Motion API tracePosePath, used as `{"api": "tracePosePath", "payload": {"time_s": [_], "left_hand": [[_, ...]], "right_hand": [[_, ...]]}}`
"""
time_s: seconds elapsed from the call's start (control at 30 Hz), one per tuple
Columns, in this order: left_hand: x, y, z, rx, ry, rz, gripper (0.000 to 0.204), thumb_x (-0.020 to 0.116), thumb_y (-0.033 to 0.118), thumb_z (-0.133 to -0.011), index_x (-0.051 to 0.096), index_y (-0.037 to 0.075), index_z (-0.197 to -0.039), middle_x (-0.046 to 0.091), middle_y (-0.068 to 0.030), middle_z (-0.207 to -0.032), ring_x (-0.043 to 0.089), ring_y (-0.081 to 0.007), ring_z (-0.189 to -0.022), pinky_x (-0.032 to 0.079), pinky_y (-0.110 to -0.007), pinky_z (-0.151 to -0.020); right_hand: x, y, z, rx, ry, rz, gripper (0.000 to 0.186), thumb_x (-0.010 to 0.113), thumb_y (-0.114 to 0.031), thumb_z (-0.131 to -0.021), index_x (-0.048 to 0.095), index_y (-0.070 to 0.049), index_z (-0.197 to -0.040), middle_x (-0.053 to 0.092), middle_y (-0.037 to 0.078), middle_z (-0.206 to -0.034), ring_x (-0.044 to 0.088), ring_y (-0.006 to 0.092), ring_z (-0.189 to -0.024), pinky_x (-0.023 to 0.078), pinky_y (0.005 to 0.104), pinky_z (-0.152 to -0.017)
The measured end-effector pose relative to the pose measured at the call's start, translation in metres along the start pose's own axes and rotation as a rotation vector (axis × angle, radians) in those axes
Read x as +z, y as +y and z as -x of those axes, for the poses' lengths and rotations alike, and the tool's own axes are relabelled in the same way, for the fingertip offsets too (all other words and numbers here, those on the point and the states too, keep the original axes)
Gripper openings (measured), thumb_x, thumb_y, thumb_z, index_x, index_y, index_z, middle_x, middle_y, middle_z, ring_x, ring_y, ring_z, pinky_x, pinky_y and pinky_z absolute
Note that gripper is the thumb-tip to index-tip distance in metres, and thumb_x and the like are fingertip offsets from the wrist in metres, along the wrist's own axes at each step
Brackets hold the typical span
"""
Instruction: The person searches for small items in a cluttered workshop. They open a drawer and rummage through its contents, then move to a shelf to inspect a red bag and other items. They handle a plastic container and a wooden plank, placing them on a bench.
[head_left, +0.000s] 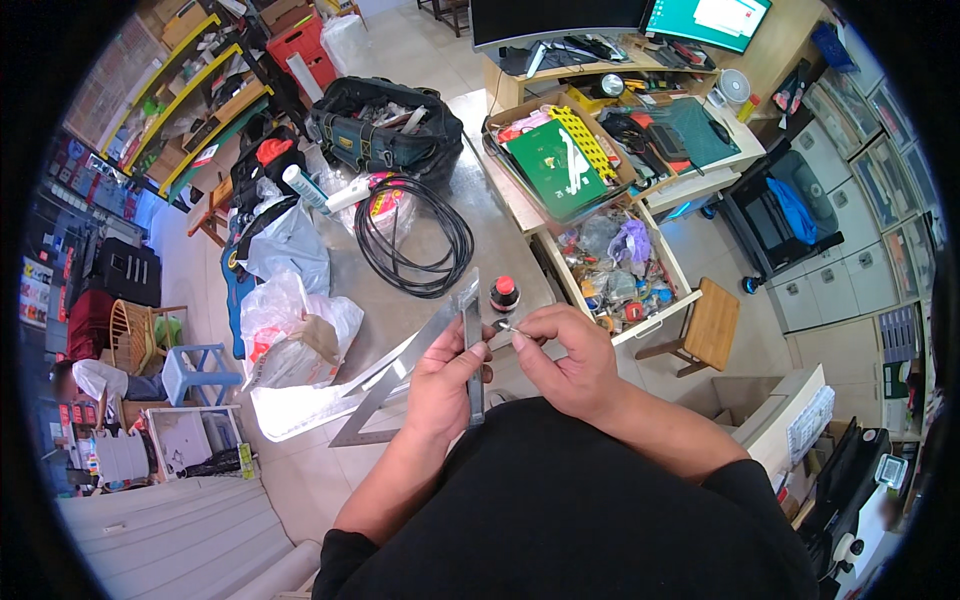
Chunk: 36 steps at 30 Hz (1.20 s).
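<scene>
A metal triangle square (376, 400) is tilted in front of me, its thick edge upright. My left hand (440, 388) is closed round that edge, thumb in front. Close to its right, my right hand (572, 362) pinches a small, thin metal piece (510, 329) between thumb and forefinger. The tip of that piece is near the square's edge; I cannot tell whether they touch. Just beyond the fingers a small dark bottle with a red cap (504, 293) stands on the metal tabletop (490, 225).
A coil of black cable (415, 240) lies on the table, with a tool bag (385, 130) behind it. Plastic bags (295, 325) and a white tube (306, 189) are at left. An open drawer (655, 325) full of small parts juts out at right, near a wooden stool (709, 325).
</scene>
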<state>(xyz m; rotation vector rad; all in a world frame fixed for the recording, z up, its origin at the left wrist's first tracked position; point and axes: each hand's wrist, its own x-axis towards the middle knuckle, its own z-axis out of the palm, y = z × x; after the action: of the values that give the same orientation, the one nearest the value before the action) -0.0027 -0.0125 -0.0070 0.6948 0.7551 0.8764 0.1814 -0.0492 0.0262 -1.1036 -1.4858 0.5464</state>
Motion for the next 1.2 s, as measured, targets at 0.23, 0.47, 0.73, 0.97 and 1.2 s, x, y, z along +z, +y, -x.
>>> {"api": "tracePosePath", "payload": {"time_s": [0.23, 0.47, 0.73, 0.97, 1.2], "left_hand": [[-0.002, 0.003, -0.003, -0.043, -0.001, 0.042, 0.047, 0.062, 0.005, -0.094, 0.054, 0.012, -0.14, 0.065, -0.002, -0.113, 0.058, -0.0127, -0.09, 0.049, -0.03, -0.075], [-0.005, 0.006, -0.006, -0.069, -0.005, 0.067, 0.052, 0.061, 0.003, -0.094, 0.051, 0.015, -0.144, 0.064, -0.0024, -0.113, 0.058, -0.0132, -0.092, 0.049, -0.031, -0.074], [-0.008, 0.008, -0.008, -0.104, -0.006, 0.138, 0.053, 0.058, 0.001, -0.094, 0.05, 0.016, -0.144, 0.064, -0.0026, -0.111, 0.057, -0.0138, -0.093, 0.049, -0.031, -0.073], [-0.008, 0.007, -0.009, -0.1, 0.018, 0.14, 0.052, 0.058, 0.001, -0.094, 0.05, 0.015, -0.144, 0.064, -0.0035, -0.111, 0.057, -0.0134, -0.092, 0.049, -0.03, -0.073], [-0.012, 0.001, -0.008, -0.051, 0.079, 0.082, 0.051, 0.06, -0.001, -0.093, 0.052, 0.012, -0.141, 0.065, -0.0061, -0.114, 0.061, -0.0139, -0.091, 0.051, -0.03, -0.072]], "right_hand": [[-0.001, 0.0, 0.002, 0.018, -0.002, -0.003, 0.01, 0.071, -0.001, -0.087, 0.064, 0.0, -0.095, 0.067, 0.014, -0.091, 0.067, 0.0234, -0.08, 0.052, 0.0326, -0.071], [-0.001, 0.001, 0.003, 0.041, -0.003, -0.027, 0.009, 0.071, -0.001, -0.087, 0.064, 0.0, -0.093, 0.067, 0.014, -0.089, 0.067, 0.0235, -0.079, 0.052, 0.0327, -0.071], [0.0, 0.002, 0.002, 0.053, -0.004, -0.024, 0.009, 0.07, -0.002, -0.087, 0.064, 0.001, -0.092, 0.067, 0.014, -0.089, 0.067, 0.0247, -0.079, 0.052, 0.0335, -0.071], [0.001, 0.008, 0.006, 0.149, -0.023, -0.076, 0.01, 0.068, -0.004, -0.092, 0.063, 0.002, -0.098, 0.066, 0.011, -0.09, 0.065, 0.0155, -0.079, 0.052, 0.0283, -0.069], [0.007, 0.022, 0.016, 0.409, -0.027, -0.431, 0.012, 0.065, -0.007, -0.096, 0.063, 0.0, -0.107, 0.065, 0.004, -0.095, 0.061, 0.0072, -0.083, 0.05, 0.0237, -0.074]]}}
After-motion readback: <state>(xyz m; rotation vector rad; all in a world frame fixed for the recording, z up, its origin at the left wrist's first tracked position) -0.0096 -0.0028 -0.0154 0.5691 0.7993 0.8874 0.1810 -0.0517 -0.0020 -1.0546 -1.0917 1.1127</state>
